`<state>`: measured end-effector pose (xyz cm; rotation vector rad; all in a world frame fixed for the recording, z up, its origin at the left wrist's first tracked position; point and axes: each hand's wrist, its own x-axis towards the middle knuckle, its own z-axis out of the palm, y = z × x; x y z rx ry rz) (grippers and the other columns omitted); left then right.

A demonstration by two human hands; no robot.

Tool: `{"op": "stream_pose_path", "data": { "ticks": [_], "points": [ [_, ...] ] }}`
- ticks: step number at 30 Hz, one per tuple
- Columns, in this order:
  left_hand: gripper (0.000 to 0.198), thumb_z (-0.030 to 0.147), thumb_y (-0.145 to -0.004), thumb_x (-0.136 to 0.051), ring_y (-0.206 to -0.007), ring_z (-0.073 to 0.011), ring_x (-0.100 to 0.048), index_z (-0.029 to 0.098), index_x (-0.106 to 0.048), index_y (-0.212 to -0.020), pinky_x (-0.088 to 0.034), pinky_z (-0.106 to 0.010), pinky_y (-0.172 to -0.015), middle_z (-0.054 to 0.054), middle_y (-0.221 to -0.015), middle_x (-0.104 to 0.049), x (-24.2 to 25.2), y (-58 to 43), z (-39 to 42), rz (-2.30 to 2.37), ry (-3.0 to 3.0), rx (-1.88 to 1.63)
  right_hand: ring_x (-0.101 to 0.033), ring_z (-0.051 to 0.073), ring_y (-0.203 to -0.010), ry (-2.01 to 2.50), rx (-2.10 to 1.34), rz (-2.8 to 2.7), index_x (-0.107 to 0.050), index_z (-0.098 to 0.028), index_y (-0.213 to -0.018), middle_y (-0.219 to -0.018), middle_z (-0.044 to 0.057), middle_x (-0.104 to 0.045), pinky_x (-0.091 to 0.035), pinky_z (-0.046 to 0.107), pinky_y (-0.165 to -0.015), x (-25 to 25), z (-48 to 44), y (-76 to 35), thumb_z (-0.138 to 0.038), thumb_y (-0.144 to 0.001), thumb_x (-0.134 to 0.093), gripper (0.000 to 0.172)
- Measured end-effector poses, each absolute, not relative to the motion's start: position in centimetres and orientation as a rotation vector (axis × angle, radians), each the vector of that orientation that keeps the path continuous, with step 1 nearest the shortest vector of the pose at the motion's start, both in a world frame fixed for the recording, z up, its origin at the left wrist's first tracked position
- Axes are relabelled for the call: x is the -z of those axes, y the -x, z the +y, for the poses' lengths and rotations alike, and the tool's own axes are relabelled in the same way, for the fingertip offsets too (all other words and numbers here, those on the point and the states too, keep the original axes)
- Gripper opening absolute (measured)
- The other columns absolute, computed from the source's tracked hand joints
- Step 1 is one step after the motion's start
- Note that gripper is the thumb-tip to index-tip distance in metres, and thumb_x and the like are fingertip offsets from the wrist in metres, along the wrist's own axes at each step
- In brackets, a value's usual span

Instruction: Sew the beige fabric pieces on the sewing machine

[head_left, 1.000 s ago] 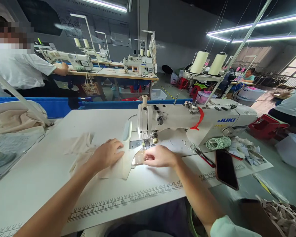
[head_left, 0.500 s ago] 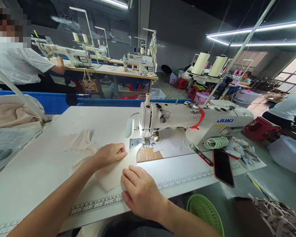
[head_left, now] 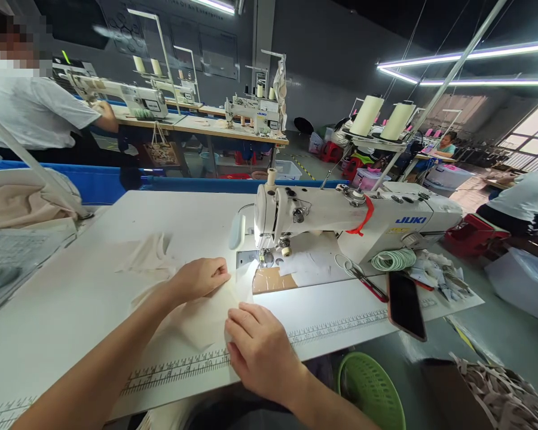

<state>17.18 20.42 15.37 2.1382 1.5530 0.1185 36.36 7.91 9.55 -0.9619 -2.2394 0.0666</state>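
A cream fabric piece [head_left: 201,316] lies flat on the white sewing table [head_left: 72,298], just left of the needle of the white JUKI sewing machine [head_left: 341,218]. My left hand [head_left: 199,278] rests on the fabric's far edge with fingers curled, pinching it. At the near right corner of the fabric, my right hand [head_left: 257,346] lies palm down with the fingers pressed on the cloth. More cream cloth [head_left: 147,257] sits loosely behind the left hand.
A black phone [head_left: 406,304], scissors [head_left: 363,280], a coil of pale green elastic [head_left: 394,260] and scraps lie right of the machine. A green basket [head_left: 370,388] is below the table edge. Another person in white works at the far left; other people sit at the right.
My right hand left the needle area and came down to the fabric's near right corner. The fabric was drawn back from under the presser foot toward me. The left hand stayed on it.
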Motion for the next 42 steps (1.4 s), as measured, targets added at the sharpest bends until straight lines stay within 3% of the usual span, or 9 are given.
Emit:
{"op": "stream_pose_path", "data": {
  "ticks": [16, 20, 23, 27, 30, 36, 40, 42],
  "points": [
    [0.022, 0.043, -0.083, -0.046, -0.062, -0.0189, -0.047, 0.024, -0.048, -0.073, -0.032, -0.032, -0.061, 0.002, -0.062, -0.057, -15.2, -17.1, 20.4, 1.509, -2.145, -0.131, -0.064, 0.026, -0.121, 0.912, -0.154, -2.237, -0.067, -0.019, -0.115, -0.128, 0.011, -0.072, -0.056, 0.039, -0.108, -9.6, 8.0, -36.8, -0.019, -0.095, -0.055, 0.023],
    [0.02, 0.041, -0.081, -0.049, -0.059, -0.0173, -0.047, 0.024, -0.049, -0.071, -0.032, -0.03, -0.059, 0.004, -0.058, -0.051, -15.7, -16.9, 20.0, 1.371, -2.102, -0.121, -0.061, 0.02, -0.131, 0.75, -0.314, -2.249, -0.069, -0.017, -0.119, -0.137, 0.013, -0.068, -0.052, 0.031, -0.113, -9.8, 8.1, -36.6, -0.02, -0.098, -0.051, 0.027],
    [0.019, 0.041, -0.08, -0.049, -0.062, -0.0182, -0.049, 0.024, -0.048, -0.07, -0.032, -0.03, -0.06, 0.002, -0.061, -0.055, -15.8, -16.9, 19.9, 1.401, -2.145, -0.106, -0.056, 0.022, -0.139, 0.69, -0.317, -2.261, -0.07, -0.016, -0.116, -0.137, 0.014, -0.068, -0.048, 0.035, -0.118, -9.8, 8.2, -36.3, -0.02, -0.099, -0.051, 0.025],
    [0.021, 0.041, -0.079, -0.046, -0.07, -0.0221, -0.057, 0.024, -0.057, -0.082, -0.039, -0.033, -0.064, -0.001, -0.075, -0.064, -16.0, -17.0, 20.0, 1.484, -2.234, -0.171, -0.066, 0.021, -0.111, 0.844, -0.237, -2.224, -0.069, -0.02, -0.112, -0.119, 0.008, -0.075, -0.056, 0.035, -0.098, -10.5, 8.8, -37.2, -0.017, -0.098, -0.052, 0.022],
    [0.033, 0.047, -0.081, -0.045, -0.086, -0.026, -0.064, 0.022, -0.062, -0.092, -0.046, -0.035, -0.073, -0.008, -0.098, -0.071, -17.2, -16.8, 19.7, 1.467, -2.324, -0.381, -0.061, 0.022, -0.091, 1.107, -0.095, -2.191, -0.069, -0.02, -0.109, -0.101, 0.007, -0.073, -0.051, 0.034, -0.08, -11.5, 10.2, -39.1, -0.014, -0.098, -0.051, 0.021],
    [0.035, 0.046, -0.094, -0.038, -0.075, -0.0233, -0.066, 0.022, -0.063, -0.087, -0.042, -0.035, -0.068, -0.006, -0.086, -0.071, -18.4, -17.2, 15.9, 1.463, -2.359, -0.255, -0.051, 0.02, -0.078, 1.381, 0.113, -2.423, -0.067, -0.019, -0.1, -0.093, 0.007, -0.062, -0.039, 0.033, -0.068, -12.7, 14.8, -41.0, -0.013, -0.099, -0.048, 0.021],
    [0.029, 0.037, -0.097, -0.043, -0.095, -0.0297, -0.07, 0.018, -0.064, -0.106, -0.042, -0.035, -0.069, -0.012, -0.108, -0.073, -16.2, -18.3, 13.5, 1.688, -2.397, -0.117, -0.048, 0.02, -0.074, 1.426, 0.199, -2.524, -0.069, -0.02, -0.101, -0.092, 0.007, -0.061, -0.035, 0.033, -0.065, -12.2, 16.3, -40.7, -0.014, -0.097, -0.052, 0.018],
    [0.029, 0.036, -0.099, -0.043, -0.095, -0.0305, -0.07, 0.017, -0.063, -0.109, -0.04, -0.035, -0.07, -0.012, -0.106, -0.074, -15.4, -18.5, 13.2, 1.772, -2.342, -0.06, -0.05, 0.021, -0.077, 1.427, 0.228, -2.534, -0.069, -0.019, -0.102, -0.093, 0.008, -0.061, -0.037, 0.034, -0.067, -11.9, 16.3, -40.7, -0.013, -0.097, -0.052, 0.019]
  ]
}}
